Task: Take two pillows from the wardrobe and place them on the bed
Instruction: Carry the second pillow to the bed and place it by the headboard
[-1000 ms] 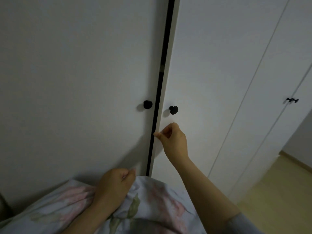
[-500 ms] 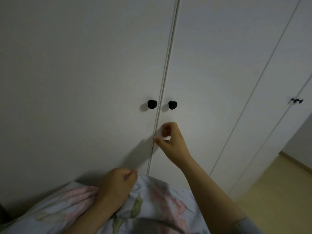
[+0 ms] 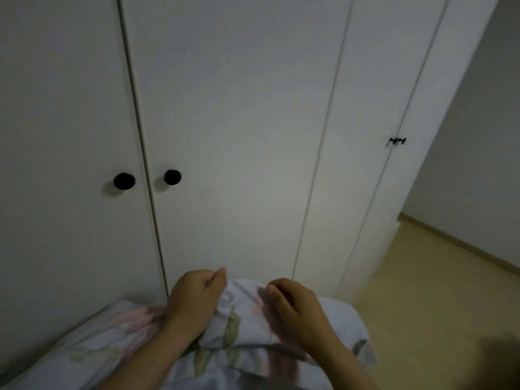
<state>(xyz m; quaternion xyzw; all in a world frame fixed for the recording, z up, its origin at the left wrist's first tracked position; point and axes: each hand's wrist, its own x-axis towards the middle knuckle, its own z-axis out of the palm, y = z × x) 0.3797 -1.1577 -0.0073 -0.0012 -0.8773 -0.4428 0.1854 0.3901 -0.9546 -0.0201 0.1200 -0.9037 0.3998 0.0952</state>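
Observation:
A pillow (image 3: 239, 325) in a pale cover printed with pink flowers and green leaves is bunched against my chest at the bottom of the view. My left hand (image 3: 194, 299) is clenched on its top edge. My right hand (image 3: 295, 305) rests on the pillow just to the right, fingers curled into the fabric. Straight ahead stands the white wardrobe (image 3: 239, 122) with its doors closed and two round black knobs (image 3: 172, 177) side by side. A second pillow and the bed are not in view.
Further right the wardrobe has another pair of closed doors with small dark handles (image 3: 397, 141). Light wooden floor (image 3: 436, 291) lies to the right, bounded by a skirting board and a white wall (image 3: 478, 136).
The right wardrobe door went from ajar to closed. My right hand then dropped from the door edge onto the pillow. The view has turned to the right.

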